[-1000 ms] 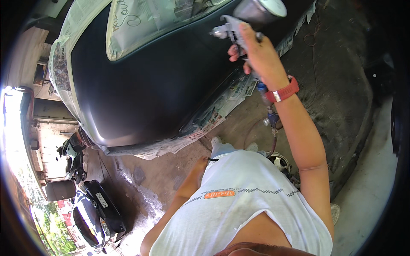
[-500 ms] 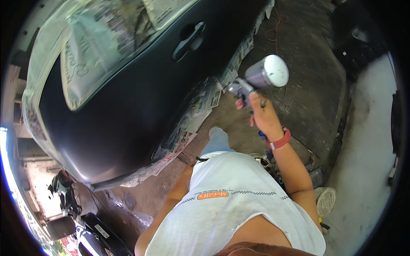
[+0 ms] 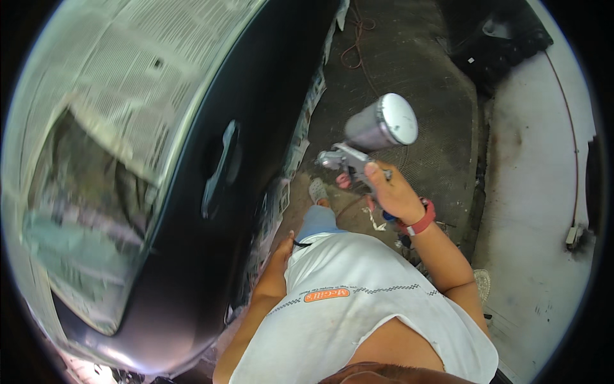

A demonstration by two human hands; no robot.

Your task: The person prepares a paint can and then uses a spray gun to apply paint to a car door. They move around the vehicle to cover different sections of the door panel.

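My right hand (image 3: 395, 193) is wrapped round the handle of a metal spray gun (image 3: 348, 159), with a red band on the wrist. A silver paint cup (image 3: 371, 128) with a pale lid sits tilted on top of the gun. The nozzle faces left, apart from the dark car door panel (image 3: 256, 102). That panel is matte black and carries a door handle (image 3: 220, 169). My left hand (image 3: 283, 248) hangs by my hip, next to a black strap; its fingers are mostly hidden.
Newspaper masking (image 3: 128, 70) covers the car's upper part and window, and more masking paper (image 3: 297, 144) lines the lower edge. A red hose (image 3: 358, 48) lies on the dark floor. At far right stand a pale wall (image 3: 531, 192) and a black part (image 3: 505, 38).
My view has shifted farther along the car, so the door and its handle sit lower and more left. The spray gun has drawn away from the panel's lower edge.
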